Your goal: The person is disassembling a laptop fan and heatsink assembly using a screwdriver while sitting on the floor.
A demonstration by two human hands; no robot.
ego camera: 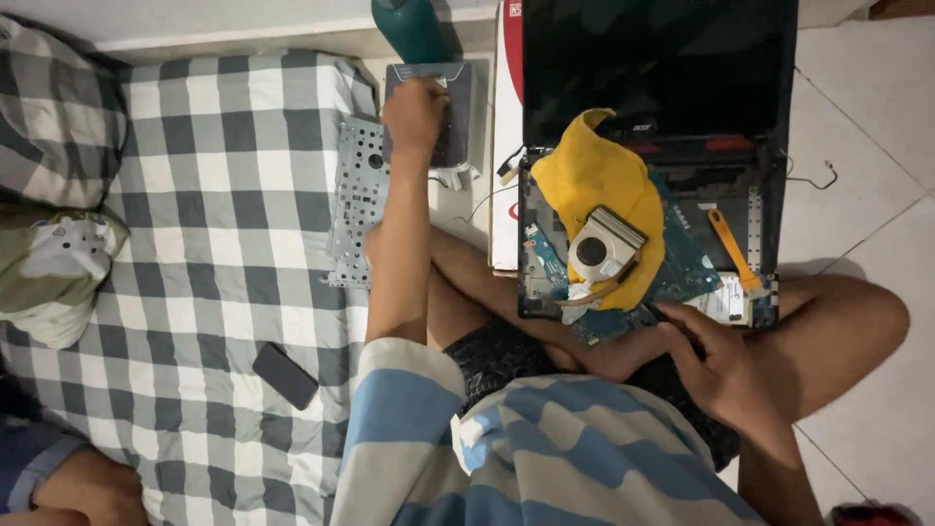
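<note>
Midway through stripping a laptop, the left hand presses curled fingers on a grey panel beside the mattress edge, while the right hand pinches a dark tool at the exposed board's near edge.

1 laptop, 1 fan, 1 phone, 1 bottle.

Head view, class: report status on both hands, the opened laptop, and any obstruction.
Left hand on grey panel. Right hand at opened laptop front edge, contents unclear. Yellow cloth and fan lie over board.
</note>
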